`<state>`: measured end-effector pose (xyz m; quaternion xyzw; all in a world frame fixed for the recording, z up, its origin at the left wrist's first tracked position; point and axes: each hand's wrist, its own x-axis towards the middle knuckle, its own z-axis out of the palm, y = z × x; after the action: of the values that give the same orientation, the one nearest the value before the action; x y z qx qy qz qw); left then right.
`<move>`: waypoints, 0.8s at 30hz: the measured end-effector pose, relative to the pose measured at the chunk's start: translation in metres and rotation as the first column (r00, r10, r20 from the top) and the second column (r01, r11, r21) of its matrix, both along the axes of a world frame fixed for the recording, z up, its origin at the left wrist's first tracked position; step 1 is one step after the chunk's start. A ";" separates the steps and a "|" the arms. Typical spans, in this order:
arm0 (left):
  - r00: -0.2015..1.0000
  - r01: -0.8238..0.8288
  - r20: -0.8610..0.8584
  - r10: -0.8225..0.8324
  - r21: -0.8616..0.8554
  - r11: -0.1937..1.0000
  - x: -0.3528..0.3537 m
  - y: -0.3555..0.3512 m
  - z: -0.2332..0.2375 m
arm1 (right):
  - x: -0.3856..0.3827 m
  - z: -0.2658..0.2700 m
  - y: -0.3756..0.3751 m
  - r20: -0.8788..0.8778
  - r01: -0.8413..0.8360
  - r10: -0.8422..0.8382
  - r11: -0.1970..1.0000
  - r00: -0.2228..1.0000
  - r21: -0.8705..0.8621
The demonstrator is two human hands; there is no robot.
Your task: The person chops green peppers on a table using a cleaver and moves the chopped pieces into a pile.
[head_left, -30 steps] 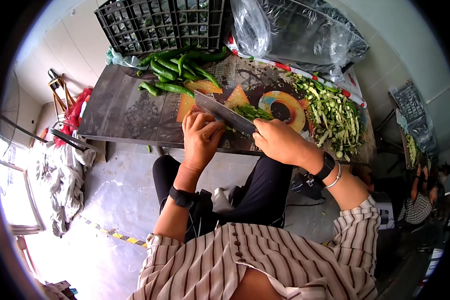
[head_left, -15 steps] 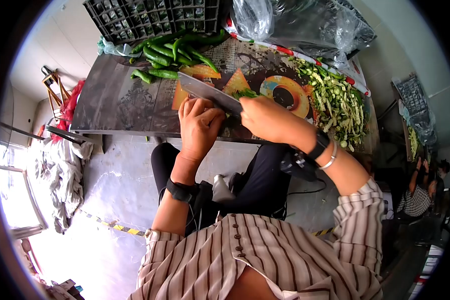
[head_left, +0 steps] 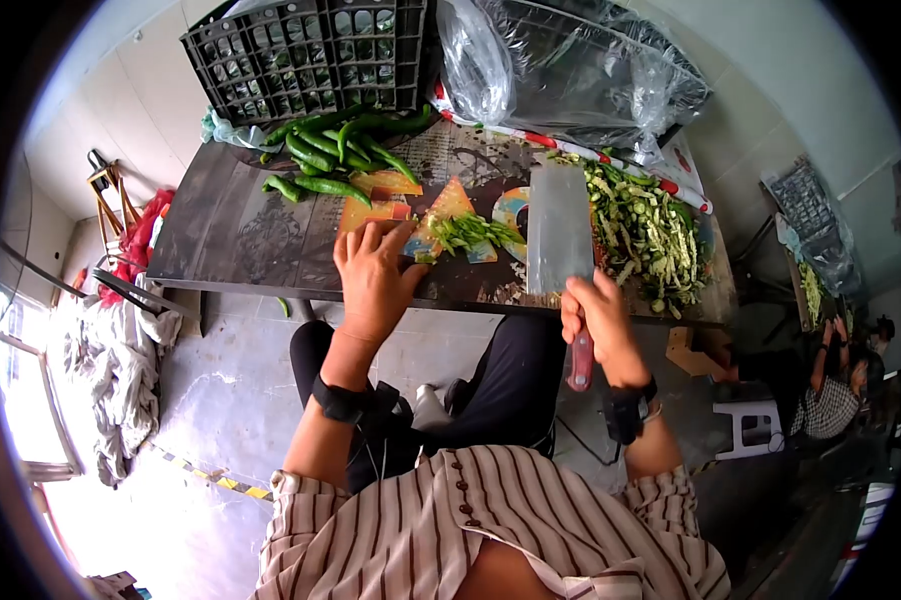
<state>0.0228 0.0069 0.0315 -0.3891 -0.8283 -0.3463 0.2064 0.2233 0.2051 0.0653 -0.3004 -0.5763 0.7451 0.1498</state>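
Note:
My right hand point(head_left: 602, 318) is closed around the red-brown handle of a cleaver point(head_left: 560, 230). The cleaver's wide blade lies broad side up, beside a heap of sliced green peppers point(head_left: 645, 235) on the right. A small pile of freshly cut pepper strips point(head_left: 470, 234) sits on the patterned table between my two hands. Near the table's front edge, my left hand point(head_left: 375, 275) rests with fingers apart, just left of that pile. A small green bit point(head_left: 425, 258) lies by its thumb. Whole long green peppers point(head_left: 330, 150) are piled farther back on the left.
A black plastic crate point(head_left: 305, 65) stands behind the whole peppers. To its right is a container covered in clear plastic point(head_left: 590, 75). The wooden table point(head_left: 220, 230) ends close to my knees. Another person point(head_left: 828, 400) sits at the far right beside a white stool point(head_left: 748, 428).
My right hand has carried the cleaver from beside my left fingers to the right, turning the blade flat. The cut strips now show fully. My left fingers have spread from a curled grip.

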 end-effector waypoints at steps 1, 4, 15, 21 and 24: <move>0.999 -0.022 -0.044 0.019 -0.065 0.998 -0.005 -0.002 0.000 | 0.008 -0.006 -0.002 0.002 0.028 -0.028 0.999 1.000 -0.039; 0.999 -0.026 0.033 0.033 -0.199 0.980 -0.020 -0.003 0.006 | 0.023 -0.020 -0.011 0.023 0.065 -0.064 0.993 0.998 -0.094; 0.996 0.070 0.072 -0.048 -0.344 0.936 -0.038 0.025 0.007 | -0.006 -0.029 -0.040 0.032 -0.100 0.110 0.969 0.993 -0.226; 0.991 0.128 0.071 -0.115 -0.228 0.965 -0.025 0.045 0.000 | -0.030 -0.039 -0.059 0.006 -0.173 0.179 0.959 0.984 -0.224; 0.993 0.105 0.077 -0.090 -0.231 0.967 -0.019 0.049 0.000 | -0.034 -0.040 -0.065 -0.021 -0.161 0.161 0.955 0.987 -0.248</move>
<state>0.0042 0.0562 0.0314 -0.4393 -0.8497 -0.2684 0.1143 0.1888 0.1403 0.0249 -0.2686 -0.5008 0.8213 0.0498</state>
